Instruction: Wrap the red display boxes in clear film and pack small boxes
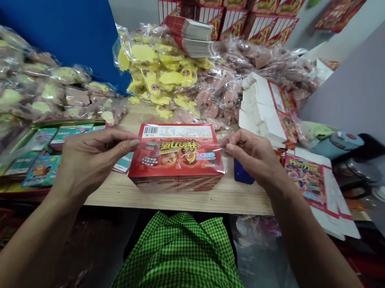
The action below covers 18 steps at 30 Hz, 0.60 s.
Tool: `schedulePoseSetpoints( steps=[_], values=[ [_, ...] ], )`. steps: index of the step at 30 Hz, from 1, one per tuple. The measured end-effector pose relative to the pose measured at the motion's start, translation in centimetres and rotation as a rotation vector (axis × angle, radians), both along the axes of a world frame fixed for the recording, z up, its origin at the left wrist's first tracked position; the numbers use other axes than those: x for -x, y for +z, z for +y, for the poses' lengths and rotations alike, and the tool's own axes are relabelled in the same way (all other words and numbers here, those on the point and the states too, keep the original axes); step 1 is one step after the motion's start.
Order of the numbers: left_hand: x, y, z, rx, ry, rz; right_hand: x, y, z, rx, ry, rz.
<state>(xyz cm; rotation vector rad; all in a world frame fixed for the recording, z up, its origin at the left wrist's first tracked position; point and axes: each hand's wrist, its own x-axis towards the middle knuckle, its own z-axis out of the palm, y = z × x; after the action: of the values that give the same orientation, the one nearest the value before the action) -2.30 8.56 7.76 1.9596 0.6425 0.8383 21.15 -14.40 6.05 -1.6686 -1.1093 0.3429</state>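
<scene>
The left hand [90, 161] and right hand [253, 157] are pinching clear plastic film [219, 154] over the red printed carton [177, 157], which is lying on the worktop [182, 202]. The film appears light and slippery: take its loose edge. The carton appears stiff.

Red cardboard box [178, 161], glossy print, under clear plastic film [217, 161]; smooth pale wood tabletop [239, 197]; green checked cloth garment [175, 260].

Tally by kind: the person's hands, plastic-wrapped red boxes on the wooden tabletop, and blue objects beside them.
Hands: 2 (left hand, right hand)
Plastic-wrapped red boxes: 1 (red box)
Blue objects: 1 (blue object)
Total: 4
</scene>
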Motion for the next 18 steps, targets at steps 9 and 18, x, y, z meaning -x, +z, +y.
schedulePoseSetpoints(
  steps=[9, 18],
  values=[
    [-2.3, -1.4, 2.3, 0.179, -0.007, 0.106, -1.6, -1.3, 2.7, 0.189, -0.101, 0.108],
    [-3.0, -2.0, 3.1, 0.358, -0.066, 0.171, -2.4, -0.7, 3.4, 0.313, -0.138, 0.112]
  ],
)
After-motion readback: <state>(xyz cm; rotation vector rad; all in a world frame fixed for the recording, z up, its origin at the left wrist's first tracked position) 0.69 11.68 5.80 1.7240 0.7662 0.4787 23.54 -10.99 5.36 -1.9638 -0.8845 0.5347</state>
